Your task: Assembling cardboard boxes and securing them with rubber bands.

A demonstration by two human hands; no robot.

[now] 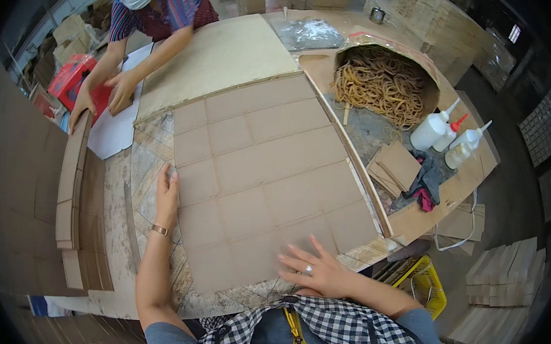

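Observation:
In front of me lies a flat layer of grey-brown rectangular boards [268, 187], set edge to edge in a grid with thin seams between them. My left hand [167, 196] is upright along the layer's left edge, its fingers extended and holding nothing. Over the near right part, my right hand [319, 270] hovers or rests with fingers spread; it is slightly blurred, so contact is unclear. A narrow wooden strip [354, 162] runs along the right side of the boards.
Across the table a masked person [165, 8] reaches toward stacked board strips [71, 182] at left. A pale panel [223, 61] lies beyond the boards. On the right are a sack of brown bands [386, 84], squeeze bottles [429, 131], small boards [397, 165] and a yellow crate [435, 293].

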